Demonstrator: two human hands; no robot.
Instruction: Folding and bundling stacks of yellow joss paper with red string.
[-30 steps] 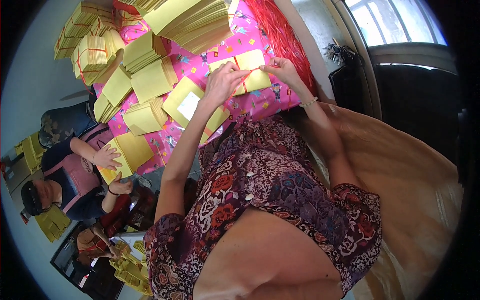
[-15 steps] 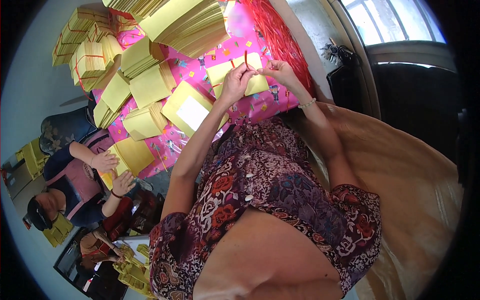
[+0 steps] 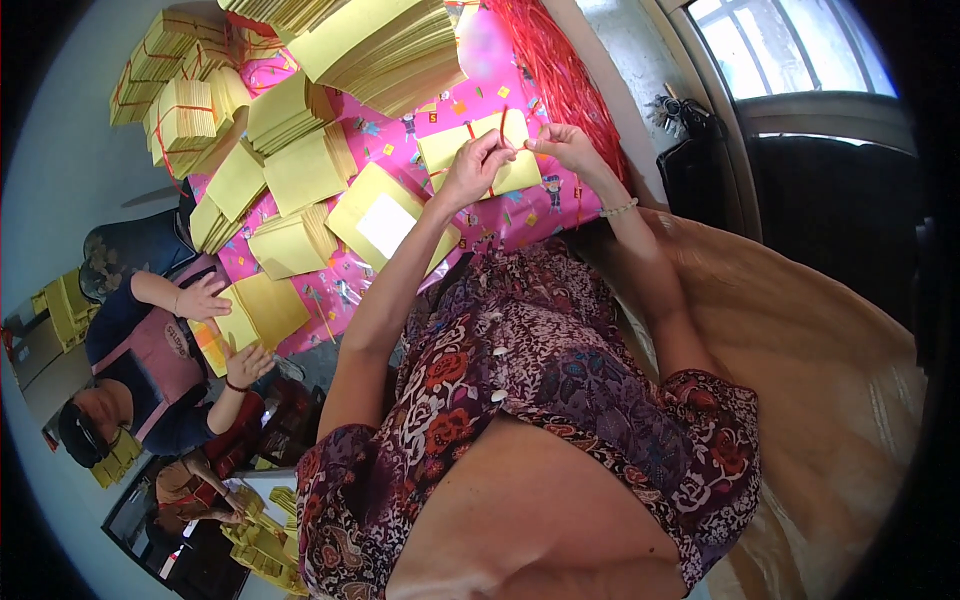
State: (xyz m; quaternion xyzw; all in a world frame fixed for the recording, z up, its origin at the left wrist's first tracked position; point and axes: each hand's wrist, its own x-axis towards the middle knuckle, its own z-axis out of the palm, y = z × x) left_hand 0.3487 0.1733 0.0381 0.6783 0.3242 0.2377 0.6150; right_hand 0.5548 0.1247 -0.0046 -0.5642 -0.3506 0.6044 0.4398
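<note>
A stack of yellow paper (image 3: 440,152) lies on the pink patterned tablecloth, with a red plastic string (image 3: 504,122) running round it. My left hand (image 3: 476,168) rests over the stack, thumb and fingers pinched on the string where its strands meet. At the stack's right edge my right hand (image 3: 565,147) pinches a strand of the same string between thumb and forefinger. A short end of string stands up between the two hands. The crossing itself is partly hidden by my left fingers.
Several yellow paper stacks (image 3: 305,172) cover the table's left and far sides; some are tied. A heap of red string (image 3: 565,85) lies along the far right edge. A co-worker's hands (image 3: 248,365) are by a yellow pile at left. Another person works lower left.
My right hand has moved slightly right, drawing its strand away from my left hand. The co-worker's hands have moved farther apart.
</note>
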